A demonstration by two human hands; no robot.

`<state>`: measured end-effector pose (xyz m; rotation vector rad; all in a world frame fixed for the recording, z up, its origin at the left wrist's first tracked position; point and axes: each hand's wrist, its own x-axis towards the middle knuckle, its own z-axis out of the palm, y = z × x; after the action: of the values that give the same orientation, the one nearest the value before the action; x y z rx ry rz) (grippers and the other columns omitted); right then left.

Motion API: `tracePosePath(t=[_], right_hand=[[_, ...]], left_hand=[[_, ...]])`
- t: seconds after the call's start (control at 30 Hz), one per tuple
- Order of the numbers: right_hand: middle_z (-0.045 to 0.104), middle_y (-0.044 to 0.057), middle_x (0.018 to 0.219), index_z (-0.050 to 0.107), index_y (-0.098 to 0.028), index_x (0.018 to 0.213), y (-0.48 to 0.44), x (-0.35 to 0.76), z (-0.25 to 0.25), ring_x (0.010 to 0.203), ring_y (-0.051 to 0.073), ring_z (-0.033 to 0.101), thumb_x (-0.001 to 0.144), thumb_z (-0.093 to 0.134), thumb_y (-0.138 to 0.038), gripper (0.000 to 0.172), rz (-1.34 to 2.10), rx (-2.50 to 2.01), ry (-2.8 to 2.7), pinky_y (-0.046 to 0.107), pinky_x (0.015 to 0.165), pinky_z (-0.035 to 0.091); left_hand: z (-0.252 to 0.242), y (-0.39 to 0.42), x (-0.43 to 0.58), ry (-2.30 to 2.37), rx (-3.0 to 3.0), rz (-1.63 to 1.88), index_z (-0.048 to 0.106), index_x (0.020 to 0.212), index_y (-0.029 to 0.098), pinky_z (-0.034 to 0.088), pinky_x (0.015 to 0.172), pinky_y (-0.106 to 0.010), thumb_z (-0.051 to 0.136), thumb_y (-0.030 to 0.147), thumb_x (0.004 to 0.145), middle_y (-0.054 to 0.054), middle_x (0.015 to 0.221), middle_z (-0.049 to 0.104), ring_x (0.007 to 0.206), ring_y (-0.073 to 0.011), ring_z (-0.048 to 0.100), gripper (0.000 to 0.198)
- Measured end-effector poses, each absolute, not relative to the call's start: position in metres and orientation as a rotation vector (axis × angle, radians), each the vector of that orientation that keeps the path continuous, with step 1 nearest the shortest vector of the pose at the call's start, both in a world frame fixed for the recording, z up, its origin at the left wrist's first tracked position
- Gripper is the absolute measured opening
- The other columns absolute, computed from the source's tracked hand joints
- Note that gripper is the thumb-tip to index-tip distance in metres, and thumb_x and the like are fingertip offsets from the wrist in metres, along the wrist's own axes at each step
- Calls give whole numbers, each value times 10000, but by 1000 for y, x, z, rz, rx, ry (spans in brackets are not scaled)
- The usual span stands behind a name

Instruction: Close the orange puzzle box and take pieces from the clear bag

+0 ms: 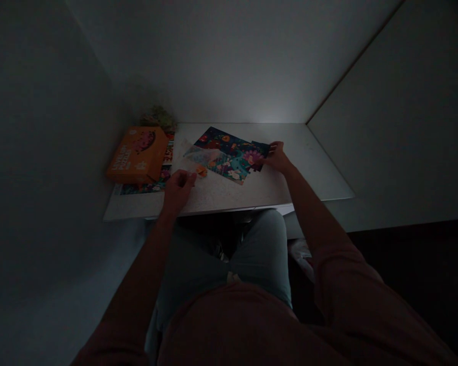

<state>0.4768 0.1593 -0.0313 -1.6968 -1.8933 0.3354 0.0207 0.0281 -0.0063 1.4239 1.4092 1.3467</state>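
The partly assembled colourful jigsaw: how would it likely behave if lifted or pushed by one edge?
Lifted, the partly assembled colourful jigsaw would probably sag and split at its joints, being many flat interlocked pieces. Pushed where the right hand touches its edge, it likely slides flat across the smooth white table, perhaps buckling.

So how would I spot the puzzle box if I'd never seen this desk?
Start at the white table pushed into the corner and look to its left end, beside the wall. The box lies there on a colourful printed sheet, left of the left hand. It is the only raised orange thing; the half-built puzzle is flat and mostly blue.
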Motion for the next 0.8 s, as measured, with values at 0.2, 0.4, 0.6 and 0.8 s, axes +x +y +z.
tracePosePath(t=[0.2, 0.4, 0.6, 0.8], right_hand=[[872, 132, 1219, 461, -315, 1628, 160, 471, -34, 1015, 326, 862, 1120, 860, -663, 734, 597, -1676, -1543, 536, 972, 776], [862, 128, 1289, 506, -322, 1666, 158, 467, -24, 1077, 335, 875, 1094, 827, -443, 667, 720, -1628, -1397, 546, 1023, 788], [864, 133, 1415, 663, -324, 1672, 148, 446, -10, 1297, 395, 860, 982, 1021, -516, 800, 869, -1556, -1471, 607, 1106, 808], [892, 146, 1416, 795, -256, 1471, 145, 427, 0, 1306, 394, 877, 959, 986, -476, 590, 890, -1566, -1512, 606, 1162, 791]], left_hand=[[-6, 28, 20, 1410, 1438, 1353, 642, 882, 314, 492, 742, -383, 886, 874, 894, 9, 769, 674, 759, -202, 613, 611], [-3, 28, 21, 1410, 1424, 1335, 652, 885, 304, 514, 746, -360, 914, 824, 908, 18, 774, 681, 775, -196, 638, 583], [0, 25, 23, 1452, 1385, 1317, 651, 897, 287, 493, 750, -337, 917, 705, 983, 35, 784, 684, 765, -171, 631, 503], [-1, 25, 22, 1429, 1370, 1324, 673, 897, 286, 457, 738, -339, 918, 635, 969, 34, 777, 676, 751, -168, 595, 433]])
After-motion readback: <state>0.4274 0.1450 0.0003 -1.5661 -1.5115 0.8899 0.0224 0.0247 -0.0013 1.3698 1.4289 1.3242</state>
